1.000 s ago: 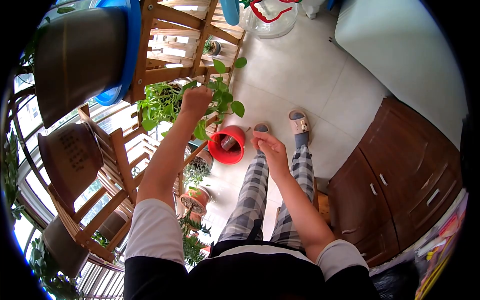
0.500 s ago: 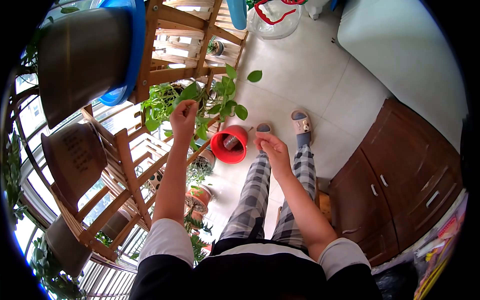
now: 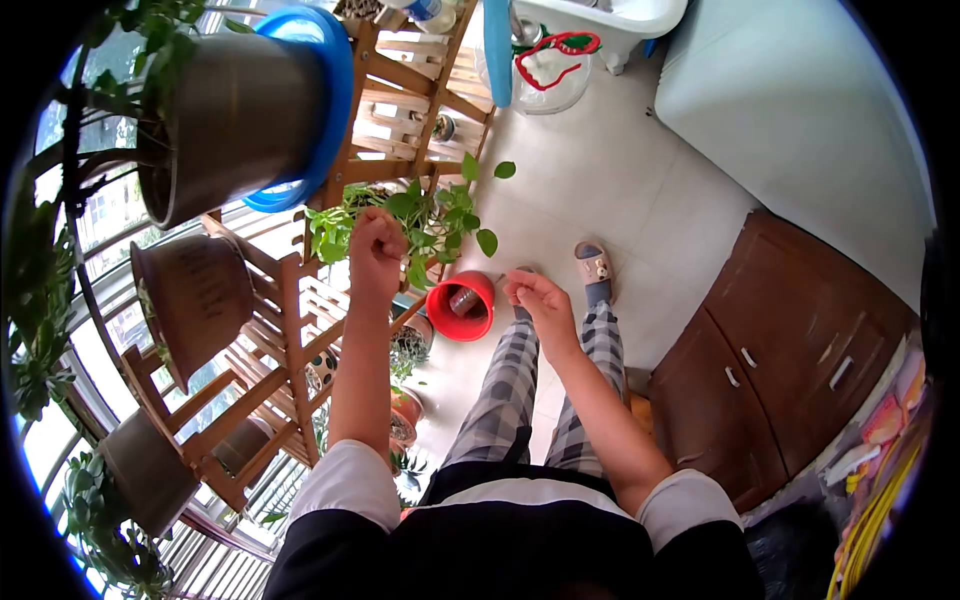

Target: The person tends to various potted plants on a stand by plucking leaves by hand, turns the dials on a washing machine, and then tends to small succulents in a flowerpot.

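Note:
My left hand [image 3: 377, 240] is closed in a loose fist at the edge of a leafy green plant [image 3: 440, 222]; whatever it may hold is hidden by the fingers. My right hand [image 3: 538, 298] is raised in front of my legs, thumb and fingertips together around something too small to make out, perhaps a thin stem. Between the hands, on the tiled floor, a red bucket [image 3: 461, 334] stands with a clear plastic container [image 3: 464, 301] and dark matter inside.
Wooden plant shelves [image 3: 290, 350] with large pots [image 3: 195, 300] fill the left side. A brown cabinet [image 3: 765, 370] is at the right, below a pale appliance [image 3: 790, 110]. Smaller pots [image 3: 404, 415] line the floor. A clear basin [image 3: 560, 92] with red-handled scissors [image 3: 545, 60] is at the top.
My left hand has come down and away from the plant's leaves toward me. My right hand has barely moved. The view has shifted, showing more of the top shelf and a white tub.

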`<act>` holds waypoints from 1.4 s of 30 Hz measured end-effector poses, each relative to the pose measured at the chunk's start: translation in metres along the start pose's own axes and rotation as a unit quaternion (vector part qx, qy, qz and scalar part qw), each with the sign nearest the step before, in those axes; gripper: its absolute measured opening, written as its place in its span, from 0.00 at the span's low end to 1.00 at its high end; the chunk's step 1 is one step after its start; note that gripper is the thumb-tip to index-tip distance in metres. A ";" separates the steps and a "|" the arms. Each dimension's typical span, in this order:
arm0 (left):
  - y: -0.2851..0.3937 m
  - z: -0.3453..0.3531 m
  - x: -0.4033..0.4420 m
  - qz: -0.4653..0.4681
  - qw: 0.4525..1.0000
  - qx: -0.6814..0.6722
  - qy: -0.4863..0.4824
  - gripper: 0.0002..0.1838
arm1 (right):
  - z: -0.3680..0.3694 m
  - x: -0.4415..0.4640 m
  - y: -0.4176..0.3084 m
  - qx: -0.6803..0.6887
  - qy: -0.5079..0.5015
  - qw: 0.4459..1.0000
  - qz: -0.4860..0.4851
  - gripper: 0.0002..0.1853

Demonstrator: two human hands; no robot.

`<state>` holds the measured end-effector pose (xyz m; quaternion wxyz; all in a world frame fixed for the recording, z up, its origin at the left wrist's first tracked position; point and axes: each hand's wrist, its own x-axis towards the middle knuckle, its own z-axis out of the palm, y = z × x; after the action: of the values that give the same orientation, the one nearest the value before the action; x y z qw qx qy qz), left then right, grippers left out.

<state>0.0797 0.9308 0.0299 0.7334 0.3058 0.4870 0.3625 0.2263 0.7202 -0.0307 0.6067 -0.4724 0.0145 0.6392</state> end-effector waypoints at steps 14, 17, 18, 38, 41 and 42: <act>-0.008 0.152 -0.173 0.199 0.738 0.577 -0.286 0.05 | 0.054 -0.116 -0.079 0.207 0.040 0.968 -0.133 0.19; -0.009 0.170 -0.210 0.102 0.775 0.506 -0.364 0.06 | 0.044 -0.152 -0.069 0.309 0.119 0.923 -0.195 0.19; -0.008 0.175 -0.222 0.008 0.787 0.487 -0.377 0.10 | 0.039 -0.164 -0.067 0.344 0.125 0.904 -0.220 0.19; -0.162 0.187 -0.499 0.308 0.283 0.389 -0.821 0.34 | -0.088 -0.409 0.098 0.581 0.260 0.601 -0.484 0.15; -0.174 0.183 -0.547 0.295 0.171 0.401 -0.850 0.39 | -0.113 -0.437 0.152 0.606 0.323 0.522 -0.507 0.15; -0.176 0.181 -0.561 0.285 0.121 0.401 -0.862 0.40 | -0.121 -0.444 0.169 0.610 0.343 0.497 -0.513 0.14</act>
<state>0.1426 0.3508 0.2263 0.2828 0.7823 -0.5153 -0.2062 0.0827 0.2656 0.0845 0.9126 -0.0915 0.3632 -0.1641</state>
